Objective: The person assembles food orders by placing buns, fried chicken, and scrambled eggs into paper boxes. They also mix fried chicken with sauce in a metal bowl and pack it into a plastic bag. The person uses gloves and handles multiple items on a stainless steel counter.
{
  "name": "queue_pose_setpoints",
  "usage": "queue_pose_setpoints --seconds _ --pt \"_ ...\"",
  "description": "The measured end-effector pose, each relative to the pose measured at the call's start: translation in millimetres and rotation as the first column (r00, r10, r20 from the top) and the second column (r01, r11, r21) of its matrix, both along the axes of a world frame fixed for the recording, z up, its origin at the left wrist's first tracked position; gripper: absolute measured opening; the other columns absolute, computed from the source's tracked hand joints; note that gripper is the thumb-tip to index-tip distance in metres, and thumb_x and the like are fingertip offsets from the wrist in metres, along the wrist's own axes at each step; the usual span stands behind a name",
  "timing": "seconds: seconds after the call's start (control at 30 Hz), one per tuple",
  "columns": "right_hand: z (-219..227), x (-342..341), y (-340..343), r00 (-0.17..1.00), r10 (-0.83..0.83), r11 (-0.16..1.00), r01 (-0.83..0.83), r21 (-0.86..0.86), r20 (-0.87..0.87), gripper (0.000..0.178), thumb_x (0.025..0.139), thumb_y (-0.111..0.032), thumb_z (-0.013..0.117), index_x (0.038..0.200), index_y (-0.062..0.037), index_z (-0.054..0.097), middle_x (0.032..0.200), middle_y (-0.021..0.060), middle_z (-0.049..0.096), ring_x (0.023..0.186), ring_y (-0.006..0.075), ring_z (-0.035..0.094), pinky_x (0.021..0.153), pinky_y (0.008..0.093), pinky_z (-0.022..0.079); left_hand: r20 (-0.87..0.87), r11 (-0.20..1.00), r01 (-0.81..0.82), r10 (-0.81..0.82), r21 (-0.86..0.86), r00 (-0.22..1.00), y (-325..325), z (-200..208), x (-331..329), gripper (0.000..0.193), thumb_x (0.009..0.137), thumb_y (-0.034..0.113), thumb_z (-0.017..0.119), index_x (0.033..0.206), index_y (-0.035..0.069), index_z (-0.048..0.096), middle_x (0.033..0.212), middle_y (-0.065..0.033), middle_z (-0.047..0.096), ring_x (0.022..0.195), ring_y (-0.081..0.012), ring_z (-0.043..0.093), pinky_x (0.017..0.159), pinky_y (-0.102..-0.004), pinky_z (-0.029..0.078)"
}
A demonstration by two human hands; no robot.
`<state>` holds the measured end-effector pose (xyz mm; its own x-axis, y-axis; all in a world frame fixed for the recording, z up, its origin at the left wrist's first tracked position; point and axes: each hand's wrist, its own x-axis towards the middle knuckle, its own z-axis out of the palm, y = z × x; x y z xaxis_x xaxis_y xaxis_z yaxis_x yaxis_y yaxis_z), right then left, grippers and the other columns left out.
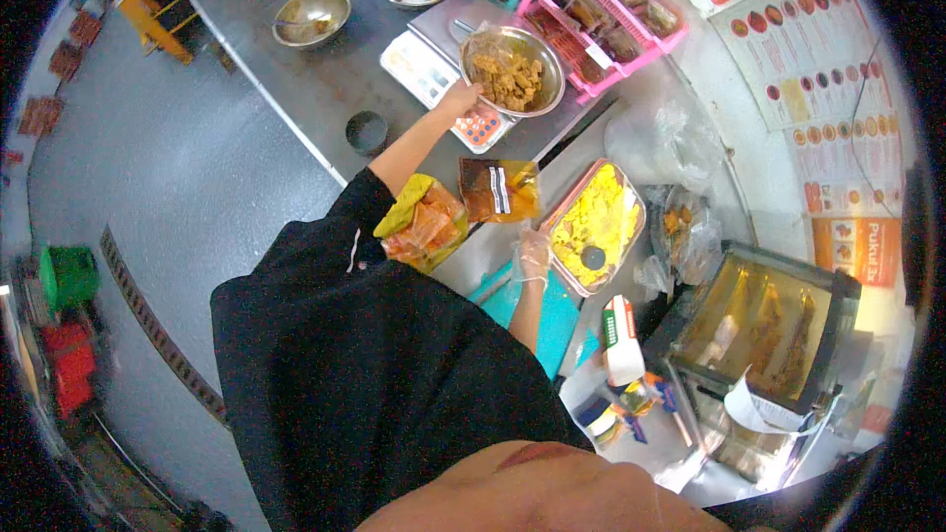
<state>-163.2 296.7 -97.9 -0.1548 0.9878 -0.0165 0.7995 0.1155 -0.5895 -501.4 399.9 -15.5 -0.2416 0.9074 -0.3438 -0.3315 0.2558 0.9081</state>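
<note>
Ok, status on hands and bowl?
Left hand at metal bowl rim, fried pieces inside. Right hand gloved, beside yellow food tray. Orange pouch between.

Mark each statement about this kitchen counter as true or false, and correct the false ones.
1. The left hand is at the rim of the metal bowl of fried brown pieces. True.
2. That bowl stands on the floor. False: it sits on a scale on the counter.
3. The right hand is beside the tray of yellow food. True.
4. The baskets behind the bowl are green. False: they are pink.
</note>
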Motion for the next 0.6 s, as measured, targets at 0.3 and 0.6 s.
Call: queue_pose_setpoints --seconds 0.3,0.6 --pt "-56 -49 33 0.787 -0.162 0.966 0.004 0.258 0.595 0.022 0.076 -0.019 0.059 0.091 -0.0047 0.064 0.067 0.0154 0.062 0.060 0.0336 0.060 0.055 0.0460 0.048 -0.869 0.971 0.190 0.035 0.147 0.493 -83 -35 5 0.061 0.083 0.021 0.057 0.134 0.002 0.029 0.117 -0.0195 0.050 0.101 -0.0333 0.056 0.081 -0.0436 0.048" --pt "-19 -93 37 0.814 -0.324 0.929 0.177 0.326 0.483 0.033 0.067 -0.011 0.059 0.099 -0.0075 0.066 0.068 0.0167 0.062 0.068 0.0374 0.061 0.060 0.0481 0.048 -0.981 0.889 0.450 0.000 0.088 0.191 -91 -52 -12 0.063 0.077 0.011 0.058 0.136 0.006 0.035 0.134 -0.0189 0.035 0.125 -0.0352 0.036 0.101 -0.0447 0.034"
